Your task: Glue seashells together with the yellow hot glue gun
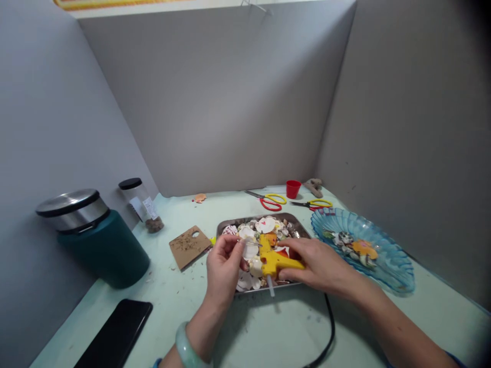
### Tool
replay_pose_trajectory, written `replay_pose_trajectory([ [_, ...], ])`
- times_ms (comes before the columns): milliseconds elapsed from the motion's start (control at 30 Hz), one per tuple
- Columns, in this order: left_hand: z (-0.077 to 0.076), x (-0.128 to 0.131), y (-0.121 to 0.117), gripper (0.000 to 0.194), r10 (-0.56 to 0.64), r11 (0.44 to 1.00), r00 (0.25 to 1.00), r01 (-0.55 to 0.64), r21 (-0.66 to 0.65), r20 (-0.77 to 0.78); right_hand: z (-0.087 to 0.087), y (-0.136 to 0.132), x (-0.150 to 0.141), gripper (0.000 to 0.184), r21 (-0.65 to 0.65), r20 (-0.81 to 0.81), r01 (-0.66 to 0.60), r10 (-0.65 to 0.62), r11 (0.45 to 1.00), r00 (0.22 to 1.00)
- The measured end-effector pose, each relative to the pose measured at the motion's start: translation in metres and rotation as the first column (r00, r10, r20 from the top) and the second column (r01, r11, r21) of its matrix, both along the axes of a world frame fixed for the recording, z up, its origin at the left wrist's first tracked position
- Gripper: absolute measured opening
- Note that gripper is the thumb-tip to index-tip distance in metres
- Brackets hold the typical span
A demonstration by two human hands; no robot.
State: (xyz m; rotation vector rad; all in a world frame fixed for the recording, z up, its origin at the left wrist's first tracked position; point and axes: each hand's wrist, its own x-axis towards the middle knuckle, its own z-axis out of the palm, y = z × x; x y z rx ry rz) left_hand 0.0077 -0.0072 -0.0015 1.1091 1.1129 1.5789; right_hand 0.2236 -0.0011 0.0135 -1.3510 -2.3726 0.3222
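Note:
My right hand (312, 259) is wrapped around the handle of a yellow hot glue gun (269, 259), with a whitish glue stick (270, 286) poking out of its near end. Beside the gun, my left hand (226, 259) is closed in a pinch. Something thin shows at its fingertips, close to the gun, too small to make out. Both hands are over a metal tray (288, 218) filled with seashells (266, 224), partly hidden by the hands and the gun.
A blue glass dish (395, 273) with shells stands right. Scissors (268, 199), pliers (310, 204) and a red cup (293, 189) lie behind. Left are a brown card (190, 248), a jar (143, 207), a teal flask (103, 250) and a phone (115, 335). A black cord (330, 327) runs toward me.

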Motion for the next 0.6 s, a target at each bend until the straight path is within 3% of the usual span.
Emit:
replay_pose_trajectory([
  [167,-0.001,-0.001,0.001,0.027,-0.026,1.000,1.000,0.026,-0.008,-0.002,0.012,-0.006,-0.015,0.035,0.135,-0.143,0.004,0.015,0.991,0.990],
  [333,-0.001,-0.001,0.000,0.026,-0.062,0.998,0.998,0.062,-0.019,-0.002,0.009,-0.007,-0.041,0.016,0.217,-0.166,0.003,0.034,0.976,0.985],
  [600,-0.001,-0.002,0.000,0.030,-0.136,0.990,0.991,0.135,-0.047,-0.003,-0.004,-0.004,-0.044,0.020,0.204,-0.377,0.026,0.054,0.979,0.925],
])
